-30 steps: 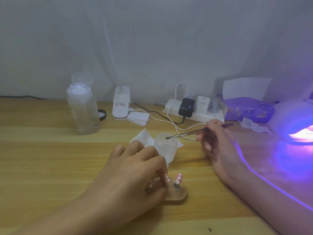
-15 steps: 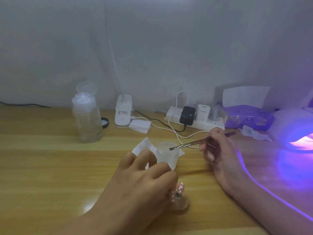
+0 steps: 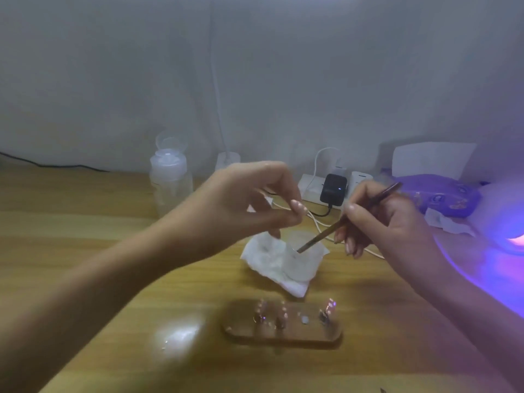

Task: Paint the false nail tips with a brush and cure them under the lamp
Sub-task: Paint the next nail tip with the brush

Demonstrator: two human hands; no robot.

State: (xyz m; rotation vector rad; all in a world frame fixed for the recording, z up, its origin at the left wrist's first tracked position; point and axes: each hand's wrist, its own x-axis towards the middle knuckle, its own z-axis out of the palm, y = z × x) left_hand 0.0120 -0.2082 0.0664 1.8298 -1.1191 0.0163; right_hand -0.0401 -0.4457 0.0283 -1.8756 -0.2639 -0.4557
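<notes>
Right hand (image 3: 391, 222) grips brush (image 3: 320, 236); left hand (image 3: 249, 202) curled, can't tell contents. I judge nail tips (image 3: 329, 307) mid-painting, curing left.

Probably a home nail desk: wooden table (image 3: 85, 236), power strip (image 3: 309, 190), curing lamp (image 3: 507, 211).

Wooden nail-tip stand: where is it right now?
Head view: the wooden nail-tip stand sits low centre on the table, nearer the camera than the crumpled tissue, untouched.
</notes>
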